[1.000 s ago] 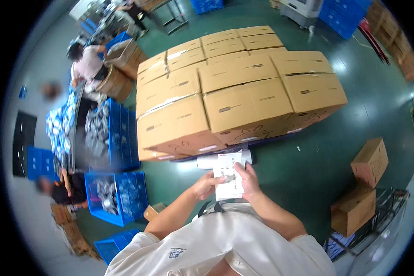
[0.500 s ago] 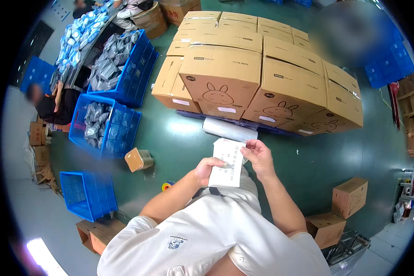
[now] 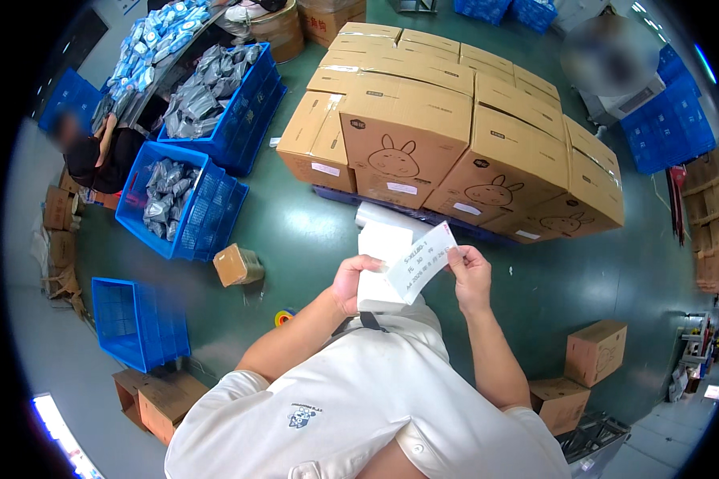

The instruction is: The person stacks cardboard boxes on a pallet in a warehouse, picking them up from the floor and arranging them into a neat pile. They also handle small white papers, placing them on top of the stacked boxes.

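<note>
My left hand [image 3: 354,282] grips a stack of white labels [image 3: 381,297] in front of my body, its thumb lying on top. A single printed label [image 3: 423,263] slants up off the stack, its right edge pinched between the thumb and fingers of my right hand [image 3: 470,275]. The label's lower left part still lies over the stack near my left thumb. Beyond my hands, a roll of clear film [image 3: 383,217] lies on the floor, partly hidden by the stack.
Large cartons [image 3: 407,136] stand stacked on a blue pallet [image 3: 327,194] ahead. Blue crates [image 3: 180,231] with grey packages stand at left, near a seated person [image 3: 96,152]. A small carton [image 3: 238,265] and a tape roll [image 3: 284,318] lie on the floor; more cartons [image 3: 595,351] stand at right.
My right hand has moved right and slightly down, lifting the top label away from the stack and tilting it. My left hand keeps its hold on the stack. The view has shifted slightly.
</note>
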Motion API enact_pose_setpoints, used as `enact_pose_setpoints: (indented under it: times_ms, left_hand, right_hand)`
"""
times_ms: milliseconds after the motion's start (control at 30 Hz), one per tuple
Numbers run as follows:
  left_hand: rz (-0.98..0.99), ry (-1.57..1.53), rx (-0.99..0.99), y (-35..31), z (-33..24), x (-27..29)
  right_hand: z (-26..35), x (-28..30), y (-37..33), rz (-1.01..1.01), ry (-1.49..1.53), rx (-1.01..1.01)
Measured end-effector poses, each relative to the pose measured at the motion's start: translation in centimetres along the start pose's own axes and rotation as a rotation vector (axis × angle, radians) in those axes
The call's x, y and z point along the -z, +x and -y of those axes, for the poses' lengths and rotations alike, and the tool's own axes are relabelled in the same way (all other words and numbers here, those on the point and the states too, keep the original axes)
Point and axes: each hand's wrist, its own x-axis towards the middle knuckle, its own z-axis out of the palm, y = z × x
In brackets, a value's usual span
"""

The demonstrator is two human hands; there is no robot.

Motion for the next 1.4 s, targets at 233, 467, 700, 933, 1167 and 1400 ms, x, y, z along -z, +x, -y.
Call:
enact_pose_setpoints:
  times_ms: [233,467,700,933,1167,1400]
  left_hand:
    - [-0.383,0.257,-0.132,0.2,-1.2,0.6]
    - [-0.54,0.544,-0.199,0.9,0.9,0.6]
    - [-0.565,0.661,-0.09,0.3,0.7,0.1]
    - [-0.514,0.817,-0.038,0.1,2.6,-1.5]
    - [-0.54,0.732,0.13,1.3,2.8,-0.2]
    - [-0.651,0.545,-0.026,2.9,-0.4,1.9]
  right_hand:
    - [1.6,-0.4,-1.6,-0.289,-0.818,0.545]
    - [3.2,-4.7,-4.4,0.471,-0.939,0.832]
    - [0.3,-2.9,-4.1,0.496,-0.767,0.433]
    - [-0.4,-1.5,-4.3,0.546,-0.761,0.46]
    - [-0.8,1.9,-4.7,0.362,-0.783,0.605]
    - [-5.7,11.8,-4.4,0.091,-0.553,0.106]
